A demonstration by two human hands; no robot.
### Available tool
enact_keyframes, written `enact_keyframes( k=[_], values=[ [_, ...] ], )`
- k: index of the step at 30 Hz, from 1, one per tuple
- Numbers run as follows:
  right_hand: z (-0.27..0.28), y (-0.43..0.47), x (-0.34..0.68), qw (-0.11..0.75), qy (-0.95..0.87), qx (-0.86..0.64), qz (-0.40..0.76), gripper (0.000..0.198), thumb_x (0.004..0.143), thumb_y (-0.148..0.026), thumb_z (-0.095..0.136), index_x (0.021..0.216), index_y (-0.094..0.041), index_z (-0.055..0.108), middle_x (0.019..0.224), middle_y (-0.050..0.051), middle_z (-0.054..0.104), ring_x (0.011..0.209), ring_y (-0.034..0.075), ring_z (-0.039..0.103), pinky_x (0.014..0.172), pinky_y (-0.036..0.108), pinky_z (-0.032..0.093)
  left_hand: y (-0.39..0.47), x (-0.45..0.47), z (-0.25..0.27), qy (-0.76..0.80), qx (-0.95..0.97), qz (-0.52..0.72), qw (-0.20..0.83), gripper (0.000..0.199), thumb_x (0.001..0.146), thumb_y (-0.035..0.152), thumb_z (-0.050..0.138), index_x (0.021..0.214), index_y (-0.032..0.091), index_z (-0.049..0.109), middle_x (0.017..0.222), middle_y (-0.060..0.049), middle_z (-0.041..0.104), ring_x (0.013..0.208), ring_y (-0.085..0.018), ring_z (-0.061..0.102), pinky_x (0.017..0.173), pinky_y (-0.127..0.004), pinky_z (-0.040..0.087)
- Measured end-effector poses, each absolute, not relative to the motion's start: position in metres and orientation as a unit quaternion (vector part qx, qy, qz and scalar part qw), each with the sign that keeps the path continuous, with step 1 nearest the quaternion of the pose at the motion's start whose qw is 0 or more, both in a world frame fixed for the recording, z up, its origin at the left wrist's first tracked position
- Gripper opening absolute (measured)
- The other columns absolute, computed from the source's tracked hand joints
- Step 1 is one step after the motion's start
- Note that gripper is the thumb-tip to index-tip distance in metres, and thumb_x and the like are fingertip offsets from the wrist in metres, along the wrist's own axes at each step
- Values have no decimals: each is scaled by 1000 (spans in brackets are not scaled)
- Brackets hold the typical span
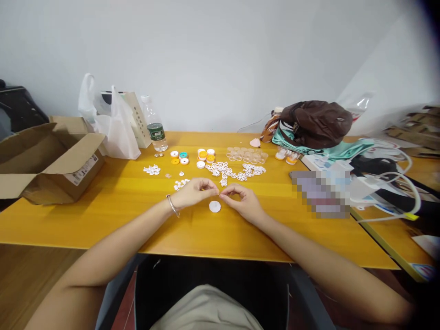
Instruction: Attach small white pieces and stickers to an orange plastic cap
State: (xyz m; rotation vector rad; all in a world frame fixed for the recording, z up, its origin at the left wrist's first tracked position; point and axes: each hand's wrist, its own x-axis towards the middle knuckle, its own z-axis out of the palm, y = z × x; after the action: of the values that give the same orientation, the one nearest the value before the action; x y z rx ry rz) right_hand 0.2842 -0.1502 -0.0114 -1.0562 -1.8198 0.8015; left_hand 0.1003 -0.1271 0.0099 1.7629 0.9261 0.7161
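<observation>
My left hand [197, 192], with a bangle [173, 206] at its wrist, meets my right hand [242, 201] above the middle of the table. Thumb and forefinger of each are pinched together, and the tips nearly touch. Whatever lies between them is too small to name. Just below the fingertips a white round disc [215, 206] rests on the wood. Beyond the hands are white openwork plastic pieces [224, 172]. Small white knobbed parts [180, 184] lie partly behind my left hand, with more white parts [151, 170] farther left.
White, orange and teal round pieces [184, 155] and clear rings [247, 155] stand toward the back. On the left are a cardboard box [82, 176], plastic bag [120, 133] and water bottle [156, 128]. At right are a brown bag [316, 123], blurred-out flat object [323, 195] and white cables [415, 183].
</observation>
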Motion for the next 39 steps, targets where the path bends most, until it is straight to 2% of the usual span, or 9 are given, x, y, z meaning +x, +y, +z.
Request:
enact_keyframes(
  k=[18,25,30,36,39],
  values=[
    [-12,-150,280,416,-701,-443,373,15,71,-32,60,71,-17,62,68,1,63,62,12,53,62,25,42,-130,96,18,403,772,276,406,23,73,34,59,77,12,62,74,-2,63,65,-9,54,58,-19,39],
    [-18,-148,281,398,-712,-435,381,17,72,-34,59,73,-17,62,72,2,63,64,12,54,63,25,42,-132,97,17,399,787,261,391,19,71,31,59,75,12,63,71,-2,64,63,-8,54,60,-19,41],
    [-21,-148,282,388,-733,-427,360,17,72,-35,59,75,-18,62,73,1,64,68,13,56,66,26,44,-131,94,17,402,798,252,373,16,71,27,58,74,12,64,70,-2,64,64,-8,55,60,-19,42],
    [-24,-150,287,347,-801,-399,280,30,63,-31,69,90,-20,63,84,4,60,78,15,56,74,29,45,-123,86,10,377,800,177,433,17,70,24,57,76,10,64,71,-3,65,61,-8,54,61,-18,42],
    [-26,-151,287,327,-816,-403,254,30,63,-31,70,90,-19,64,84,4,59,80,16,56,75,30,45,-122,87,6,379,804,157,431,18,70,24,57,76,9,65,66,-2,63,57,-7,51,56,-16,39]
  ],
)
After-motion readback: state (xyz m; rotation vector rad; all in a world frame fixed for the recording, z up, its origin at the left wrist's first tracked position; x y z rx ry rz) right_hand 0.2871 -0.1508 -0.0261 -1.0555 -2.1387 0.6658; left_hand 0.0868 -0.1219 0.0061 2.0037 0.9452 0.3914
